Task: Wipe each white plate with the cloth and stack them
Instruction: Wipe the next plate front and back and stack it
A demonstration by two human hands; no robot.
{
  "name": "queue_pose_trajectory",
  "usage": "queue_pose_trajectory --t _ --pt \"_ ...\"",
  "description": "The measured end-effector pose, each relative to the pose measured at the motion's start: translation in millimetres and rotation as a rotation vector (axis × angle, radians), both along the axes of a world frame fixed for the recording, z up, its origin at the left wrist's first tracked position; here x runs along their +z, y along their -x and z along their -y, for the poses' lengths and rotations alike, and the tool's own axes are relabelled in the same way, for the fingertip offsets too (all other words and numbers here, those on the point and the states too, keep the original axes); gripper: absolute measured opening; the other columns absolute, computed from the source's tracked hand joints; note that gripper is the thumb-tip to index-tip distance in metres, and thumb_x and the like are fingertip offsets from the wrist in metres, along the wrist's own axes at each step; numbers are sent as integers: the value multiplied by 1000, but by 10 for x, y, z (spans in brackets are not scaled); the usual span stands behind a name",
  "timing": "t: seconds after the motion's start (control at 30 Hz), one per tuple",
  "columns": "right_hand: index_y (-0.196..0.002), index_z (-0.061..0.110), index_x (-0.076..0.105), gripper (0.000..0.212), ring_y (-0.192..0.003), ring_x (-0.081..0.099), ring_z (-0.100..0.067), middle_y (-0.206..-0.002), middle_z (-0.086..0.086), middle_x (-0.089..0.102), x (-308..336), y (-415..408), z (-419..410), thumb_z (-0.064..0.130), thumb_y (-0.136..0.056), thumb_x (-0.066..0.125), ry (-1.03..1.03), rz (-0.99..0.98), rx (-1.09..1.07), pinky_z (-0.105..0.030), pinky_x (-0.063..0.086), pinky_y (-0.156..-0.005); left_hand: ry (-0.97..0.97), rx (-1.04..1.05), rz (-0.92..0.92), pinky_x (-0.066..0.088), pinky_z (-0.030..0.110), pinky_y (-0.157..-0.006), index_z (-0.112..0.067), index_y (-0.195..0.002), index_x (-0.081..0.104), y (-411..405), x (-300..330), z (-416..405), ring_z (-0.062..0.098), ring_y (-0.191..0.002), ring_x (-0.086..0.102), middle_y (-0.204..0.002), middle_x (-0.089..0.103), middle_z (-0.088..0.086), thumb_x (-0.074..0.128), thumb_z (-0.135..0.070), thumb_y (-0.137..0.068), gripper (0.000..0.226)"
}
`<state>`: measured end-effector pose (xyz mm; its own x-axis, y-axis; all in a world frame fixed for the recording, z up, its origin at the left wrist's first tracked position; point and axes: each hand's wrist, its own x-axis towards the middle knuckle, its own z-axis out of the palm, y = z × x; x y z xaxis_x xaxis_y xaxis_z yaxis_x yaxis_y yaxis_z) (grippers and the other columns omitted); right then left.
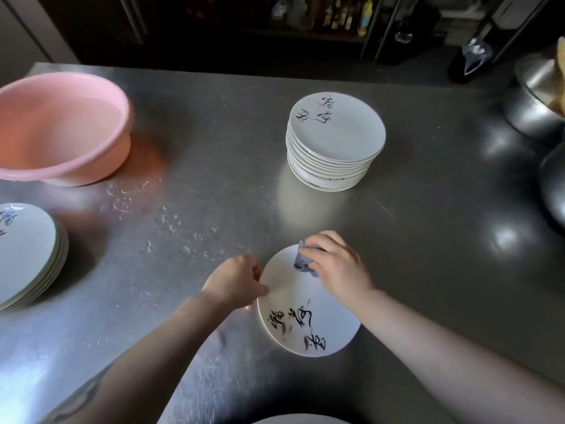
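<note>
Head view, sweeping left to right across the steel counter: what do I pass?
short plate stack → pink basin → left hand → plate being wiped → right hand holding the cloth → metal pots.

I had the plate (308, 304) nearest me on the counter (214, 148) | cloth (302, 261) on its far edge | tall stack (334, 142) behind it | basin (58, 130) far left | short stack (27, 255) before basin | pot (535, 96) far right.

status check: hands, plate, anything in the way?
Left hand grips plate edge. Right hand presses cloth on it. Path to tall stack clear.
</note>
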<state>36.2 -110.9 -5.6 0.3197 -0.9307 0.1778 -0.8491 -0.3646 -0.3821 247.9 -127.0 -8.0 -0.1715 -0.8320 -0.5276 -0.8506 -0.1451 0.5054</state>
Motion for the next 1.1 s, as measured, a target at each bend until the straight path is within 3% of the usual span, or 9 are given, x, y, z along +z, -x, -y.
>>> queue_pose_trajectory --t 0.1,0.17,0.27,0.4,0.53,0.67,0.87,1.0,1.1 --pt "-92 8 74 29 -97 63 -26 -98 -2 68 16 -114 29 -5 -67 75 -17 10 18 -32 56 -66 156 -20 23 50 29 -68 -19 -90 66 168 68 100 23 -84 64 -83 70 -1 70 -34 -81 19" --pt "-93 9 74 26 -98 62 -26 -99 -2 67 33 -167 53 -3 -69 75 -40 24 31 -33 56 -68 236 23 -29 49 32 -68 -15 -88 66 281 86 148 29 -86 64 -84 70 3 66 -29 -86 14" --pt "-94 8 75 23 -98 62 -26 -99 -3 69 63 -137 37 -1 -72 75 -64 35 59 -32 55 -72 167 63 -11 43 28 -65 -19 -73 59 241 33 154 32 -85 63 -81 68 6 68 -16 -80 13" --pt "-98 8 75 23 -101 61 -25 -103 -2 68 58 -54 -1 4 -76 73 -83 52 -12 -36 55 -73 75 30 68 49 28 -66 -23 -66 53 23 1 124 26 -81 63 -74 64 -3 67 -16 -75 18" --pt "-98 7 74 23 -103 60 -26 -103 -4 69 69 -171 0 4 -76 72 -91 64 -34 -36 54 -73 195 61 5 54 32 -75 -23 -81 65 136 24 181 25 -86 65 -86 70 0 70 -22 -77 6" --pt "-96 6 75 20 -101 61 -26 -102 -5 68 90 -182 11 3 -77 72 -91 59 1 -34 53 -74 191 127 -93 45 30 -64 -16 -77 67 236 -11 148 29 -77 61 -75 65 4 72 -22 -81 9" --pt "-91 11 75 19 -97 63 -23 -98 2 69 70 -128 -58 4 -74 74 -42 75 -89 -33 55 -64 198 53 82 36 26 -60 -26 -66 52 20 -97 42 23 -79 61 -77 63 -6 73 -35 -74 25" --pt "-90 5 76 22 -94 64 -26 -95 -3 70 84 -270 3 -2 -70 76 -40 82 -38 -30 55 -68 299 163 -177 48 33 -65 -19 -82 68 223 -22 68 25 -76 62 -75 68 0 67 -31 -85 13" --pt "-89 6 76 20 -92 64 -26 -95 -4 70 85 -241 25 -2 -71 75 -45 69 18 -29 54 -67 240 226 -160 43 28 -62 -19 -76 67 197 -18 107 22 -74 61 -69 64 -3 73 -20 -80 7"
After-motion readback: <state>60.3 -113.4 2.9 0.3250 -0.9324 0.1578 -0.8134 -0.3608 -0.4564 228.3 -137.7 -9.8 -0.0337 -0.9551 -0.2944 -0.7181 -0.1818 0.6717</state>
